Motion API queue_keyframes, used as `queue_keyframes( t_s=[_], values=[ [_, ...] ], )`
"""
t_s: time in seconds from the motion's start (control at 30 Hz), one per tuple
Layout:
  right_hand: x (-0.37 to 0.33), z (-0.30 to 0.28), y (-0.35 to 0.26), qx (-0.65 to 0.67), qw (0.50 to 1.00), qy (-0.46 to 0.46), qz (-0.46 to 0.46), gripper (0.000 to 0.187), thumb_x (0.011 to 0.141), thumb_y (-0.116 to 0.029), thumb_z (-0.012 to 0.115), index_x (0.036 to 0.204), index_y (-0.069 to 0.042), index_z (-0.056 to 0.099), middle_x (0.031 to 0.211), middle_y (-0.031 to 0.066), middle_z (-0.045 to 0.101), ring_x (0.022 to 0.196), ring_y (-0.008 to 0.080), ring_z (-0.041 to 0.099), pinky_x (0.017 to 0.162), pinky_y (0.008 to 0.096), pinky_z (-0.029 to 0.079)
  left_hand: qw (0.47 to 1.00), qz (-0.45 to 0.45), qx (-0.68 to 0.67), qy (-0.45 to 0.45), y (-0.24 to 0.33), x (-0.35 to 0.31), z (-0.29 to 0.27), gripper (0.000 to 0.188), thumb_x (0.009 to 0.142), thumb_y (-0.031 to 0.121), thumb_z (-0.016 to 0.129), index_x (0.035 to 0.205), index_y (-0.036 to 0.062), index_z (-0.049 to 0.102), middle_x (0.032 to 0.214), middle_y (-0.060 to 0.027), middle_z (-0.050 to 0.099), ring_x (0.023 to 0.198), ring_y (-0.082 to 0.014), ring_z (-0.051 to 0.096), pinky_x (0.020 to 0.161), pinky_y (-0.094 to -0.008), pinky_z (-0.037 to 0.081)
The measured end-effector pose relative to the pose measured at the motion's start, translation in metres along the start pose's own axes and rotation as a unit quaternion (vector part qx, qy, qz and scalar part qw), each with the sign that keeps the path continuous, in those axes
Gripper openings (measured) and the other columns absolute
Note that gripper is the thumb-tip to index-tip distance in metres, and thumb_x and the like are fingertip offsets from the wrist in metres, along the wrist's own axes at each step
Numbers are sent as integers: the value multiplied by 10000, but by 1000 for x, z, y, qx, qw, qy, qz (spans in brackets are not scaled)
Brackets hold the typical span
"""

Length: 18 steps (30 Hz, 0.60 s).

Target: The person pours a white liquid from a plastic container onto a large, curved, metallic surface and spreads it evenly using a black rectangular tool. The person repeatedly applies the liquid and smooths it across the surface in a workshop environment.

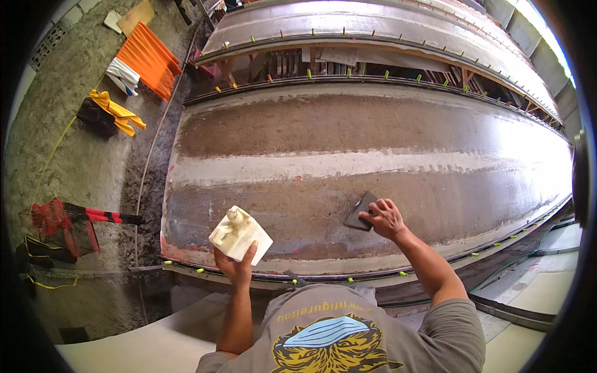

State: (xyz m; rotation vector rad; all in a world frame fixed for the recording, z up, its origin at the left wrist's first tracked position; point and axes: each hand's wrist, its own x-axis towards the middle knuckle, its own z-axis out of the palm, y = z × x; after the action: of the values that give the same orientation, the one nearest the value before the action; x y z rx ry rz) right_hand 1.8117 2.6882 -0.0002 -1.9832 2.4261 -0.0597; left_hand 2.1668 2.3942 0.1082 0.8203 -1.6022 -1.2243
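My left hand (235, 267) is closed around the lower edge of a cream square board (256, 235), its thumb across the top face. A pale lump (235, 217), like thick paste, sits toward the board's far side. This board is held over the near left end of a long table (273, 196). Farther right, my right hand (387, 221) grips a dark, flat, squarish spreader (356, 214) that lies on or just over the tabletop. The tabletop is blotchy brown, with a whitish strip (311, 168) running lengthwise.
Green clips (403, 273) line the table's near rail. Behind it runs a similar long table (385, 28). On the concrete floor at left lie an orange cloth (149, 59), a yellow and black garment (112, 113) and a red mesh (59, 224). Bright light glares at the right end.
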Motion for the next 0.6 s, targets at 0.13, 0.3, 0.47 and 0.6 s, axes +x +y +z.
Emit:
queue_keyframes(
  t_s=[0.13, 0.3, 0.47, 0.6],
  values=[
    [41, 23, -54, -95, 981, 17, 170, 370, 843, -153, 659, 1210, -122, 697, 996, 36, 623, 937, 209, 643, 750, 359, 562, 1000, -13, 2, 7, -1, 6, 3, 683, 764, 100, 915, 1339, 10, 560, 1257, -102, 656, 1121, -197, 654, 1005, -378, 521],
    [35, 26, -144, -40, 991, 43, 122, 292, 829, -166, 660, 1081, -19, 664, 944, 56, 635, 783, 205, 667, 525, 336, 589, 999, -20, -27, 12, -6, 20, -4, 707, 761, 89, 914, 1358, 10, 545, 1259, -95, 655, 1123, -199, 657, 1011, -380, 523],
    [14, 15, -81, -95, 914, 4, 393, 267, 873, -71, 662, 1123, 12, 617, 969, 100, 637, 820, 230, 705, 583, 325, 617, 999, 1, -32, -8, -33, 47, -36, 685, 755, 97, 918, 1337, 9, 569, 1235, -91, 666, 1113, -193, 662, 1000, -376, 531],
    [25, 57, -143, -118, 901, -46, 416, 400, 860, -94, 694, 1211, 83, 621, 1060, 117, 636, 853, 231, 718, 639, 310, 631, 998, -7, -56, -32, -51, 77, -68, 674, 750, 117, 928, 1319, 13, 584, 1217, -86, 676, 1100, -187, 668, 985, -373, 538]
  ],
)
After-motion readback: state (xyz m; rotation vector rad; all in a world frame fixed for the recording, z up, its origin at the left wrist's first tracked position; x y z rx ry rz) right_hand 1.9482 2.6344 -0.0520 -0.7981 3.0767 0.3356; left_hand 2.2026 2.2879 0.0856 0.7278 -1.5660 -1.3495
